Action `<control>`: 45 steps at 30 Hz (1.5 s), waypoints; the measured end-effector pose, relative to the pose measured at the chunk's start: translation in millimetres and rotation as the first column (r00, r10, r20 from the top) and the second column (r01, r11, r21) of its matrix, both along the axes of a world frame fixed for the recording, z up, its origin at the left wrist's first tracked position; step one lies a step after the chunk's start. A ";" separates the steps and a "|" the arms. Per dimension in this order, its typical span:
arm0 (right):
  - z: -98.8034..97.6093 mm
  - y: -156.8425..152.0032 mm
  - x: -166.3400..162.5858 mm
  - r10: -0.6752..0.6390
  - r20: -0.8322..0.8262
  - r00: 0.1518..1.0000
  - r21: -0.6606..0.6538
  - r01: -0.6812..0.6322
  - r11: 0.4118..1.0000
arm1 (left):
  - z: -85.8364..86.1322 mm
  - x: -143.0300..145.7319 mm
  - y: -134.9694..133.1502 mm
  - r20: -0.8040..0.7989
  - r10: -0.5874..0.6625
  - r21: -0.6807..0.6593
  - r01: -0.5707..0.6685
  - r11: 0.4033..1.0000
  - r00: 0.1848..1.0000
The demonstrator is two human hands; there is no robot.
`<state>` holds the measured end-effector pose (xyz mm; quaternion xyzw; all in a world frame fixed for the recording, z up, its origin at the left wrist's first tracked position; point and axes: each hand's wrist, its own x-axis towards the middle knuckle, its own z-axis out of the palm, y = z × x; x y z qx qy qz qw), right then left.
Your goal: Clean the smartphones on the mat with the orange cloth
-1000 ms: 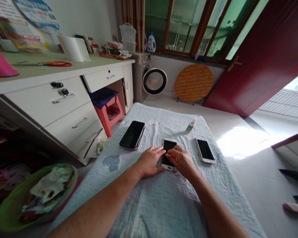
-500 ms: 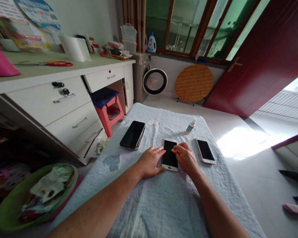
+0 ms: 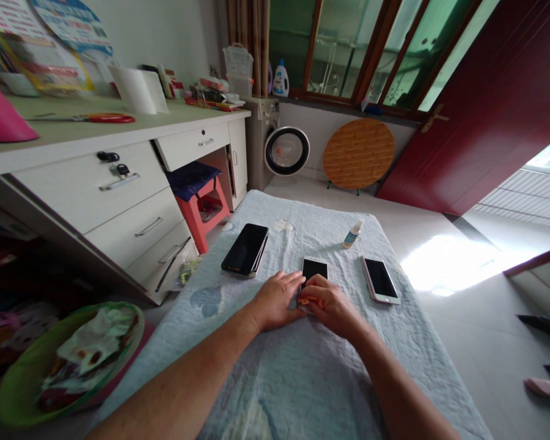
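A white phone (image 3: 314, 267) lies screen up in the middle of a pale blue cloth (image 3: 275, 379). My left hand (image 3: 275, 299) rests flat against the phone's left edge with its fingers together. My right hand (image 3: 327, 305) covers the phone's near half, its fingers pinched on a small orange thing (image 3: 304, 301) pressed to the screen. Only the far end of the phone shows.
A black phone (image 3: 245, 249) lies at the left, a second white phone (image 3: 379, 279) at the right, a small bottle (image 3: 352, 234) behind. White drawers (image 3: 119, 201), a red stool (image 3: 201, 205) and a green basin (image 3: 68, 366) stand at the left.
My right hand slid from the phone's far right part toward me and to the left, so it now covers the near half. The left hand stayed put.
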<state>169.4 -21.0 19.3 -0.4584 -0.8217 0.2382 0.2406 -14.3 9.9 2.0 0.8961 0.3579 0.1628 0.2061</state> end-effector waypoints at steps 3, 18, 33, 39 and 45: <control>1.7 -2.3 -5.3 0.031 0.017 0.999 0.009 -0.031 0.999 | 3.1 0.3 -0.7 0.010 -0.009 -0.001 0.009 1.000 1.000; -16.7 12.5 -4.0 -0.165 -0.004 0.986 0.134 0.164 0.977 | 1.3 1.3 2.1 0.095 0.033 -0.063 -0.027 0.998 0.995; -16.2 20.8 30.9 -0.365 0.088 0.927 0.111 0.356 0.928 | 2.9 0.6 2.5 0.005 0.041 -0.070 -0.040 0.997 0.999; -9.0 17.1 38.0 -0.357 0.133 0.924 0.100 0.346 0.933 | 1.8 0.0 2.7 0.010 0.033 -0.076 -0.033 0.997 0.999; -4.4 9.9 25.1 -0.234 0.099 0.967 0.076 0.227 0.971 | -0.4 0.3 3.0 0.011 0.032 -0.074 -0.031 0.997 0.999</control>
